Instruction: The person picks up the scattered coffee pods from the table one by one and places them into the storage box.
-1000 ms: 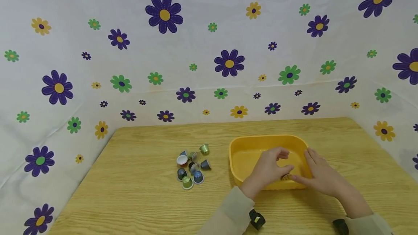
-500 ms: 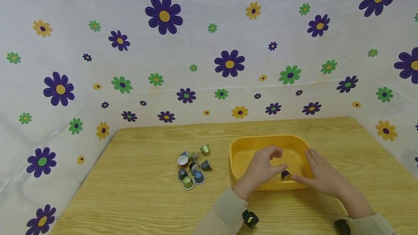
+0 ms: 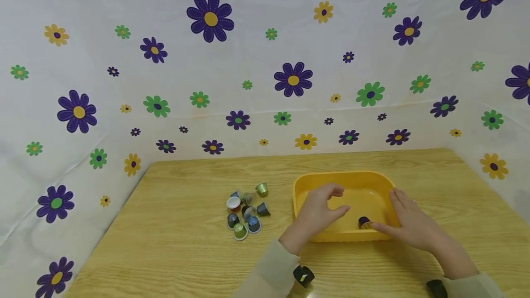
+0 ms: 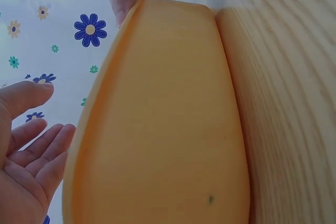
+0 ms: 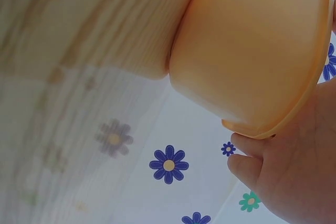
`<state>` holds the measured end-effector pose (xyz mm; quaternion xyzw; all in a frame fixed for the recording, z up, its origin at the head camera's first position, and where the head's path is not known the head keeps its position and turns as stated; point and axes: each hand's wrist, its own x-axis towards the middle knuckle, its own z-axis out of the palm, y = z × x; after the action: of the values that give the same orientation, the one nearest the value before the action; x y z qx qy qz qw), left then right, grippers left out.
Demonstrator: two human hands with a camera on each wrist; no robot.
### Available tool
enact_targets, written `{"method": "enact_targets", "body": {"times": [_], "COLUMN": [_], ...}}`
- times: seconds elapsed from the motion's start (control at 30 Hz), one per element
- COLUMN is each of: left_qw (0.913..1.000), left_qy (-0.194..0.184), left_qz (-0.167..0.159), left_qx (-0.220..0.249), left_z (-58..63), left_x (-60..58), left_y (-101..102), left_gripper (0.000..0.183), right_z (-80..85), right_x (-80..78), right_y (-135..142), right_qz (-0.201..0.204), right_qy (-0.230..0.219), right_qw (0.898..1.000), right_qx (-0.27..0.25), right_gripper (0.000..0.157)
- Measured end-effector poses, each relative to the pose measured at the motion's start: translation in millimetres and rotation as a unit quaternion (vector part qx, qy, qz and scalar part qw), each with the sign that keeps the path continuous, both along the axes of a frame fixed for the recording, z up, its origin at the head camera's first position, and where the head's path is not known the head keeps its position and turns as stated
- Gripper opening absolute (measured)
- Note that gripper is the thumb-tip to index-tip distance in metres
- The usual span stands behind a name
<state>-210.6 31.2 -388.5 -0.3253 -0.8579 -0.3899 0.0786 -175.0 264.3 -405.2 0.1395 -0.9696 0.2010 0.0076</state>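
Note:
A yellow plastic tub [image 3: 339, 237] stands on the table to the right. Inside it, near the front wall, lies one coffee capsule [image 3: 365, 222], dark on top with a gold-coloured part below. My left hand [image 3: 312, 213] hovers over the tub's left part, thumb and fingers spread apart and holding nothing. In the left wrist view those fingers [image 4: 50, 153] stand beside the rim. My right hand [image 3: 416, 226] rests on the tub's right front corner, fingers along the right rim and thumb reaching over the front rim beside the capsule.
Left of the tub, several coffee capsules lie in a loose cluster, among them a green one [image 3: 239, 231], a blue one [image 3: 254, 225] and a light green one [image 3: 262, 189]. Behind the wooden table [image 3: 186, 261] hangs a white flowered cloth [image 3: 248, 49].
My left hand has drawn back leftward and away from the dark capsule, which now shows fully inside the tub. The right hand has kept its place on the rim.

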Motion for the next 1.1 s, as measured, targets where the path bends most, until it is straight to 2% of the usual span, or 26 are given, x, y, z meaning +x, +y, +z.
{"method": "enact_targets", "body": {"times": [0.27,0.43,0.63,0.97,1.1], "left_qw": [0.9998,0.9997,0.9996,0.9994,0.9991], "left_qy": [0.022,0.022,0.022,0.023,0.012], "left_qz": [0.002,0.007,0.015,0.027,0.040], "left_qx": [0.001,-0.002,-0.007,0.001,-0.002], "left_z": [-0.3,-0.4,-0.2,-1.6,-3.4], "left_x": [0.1,1.8,3.1,-1.9,-2.7], "left_y": [-14,-25,-41,-63,-72], "left_gripper": [0.031,0.031,0.031,0.032,0.032], "right_z": [0.9,1.5,0.8,0.4,-0.4], "right_x": [2.4,5.3,7.8,7.7,6.6], "right_y": [-3,-5,-6,-4,-3], "right_qz": [-0.003,-0.001,-0.004,0.000,0.001], "right_qy": [-0.007,-0.002,-0.018,-0.005,-0.009], "right_qw": [1.000,1.000,1.000,1.000,1.000], "right_qx": [-0.002,0.001,-0.002,0.000,-0.001], "right_gripper": [0.098,0.097,0.098,0.097,0.097]}}
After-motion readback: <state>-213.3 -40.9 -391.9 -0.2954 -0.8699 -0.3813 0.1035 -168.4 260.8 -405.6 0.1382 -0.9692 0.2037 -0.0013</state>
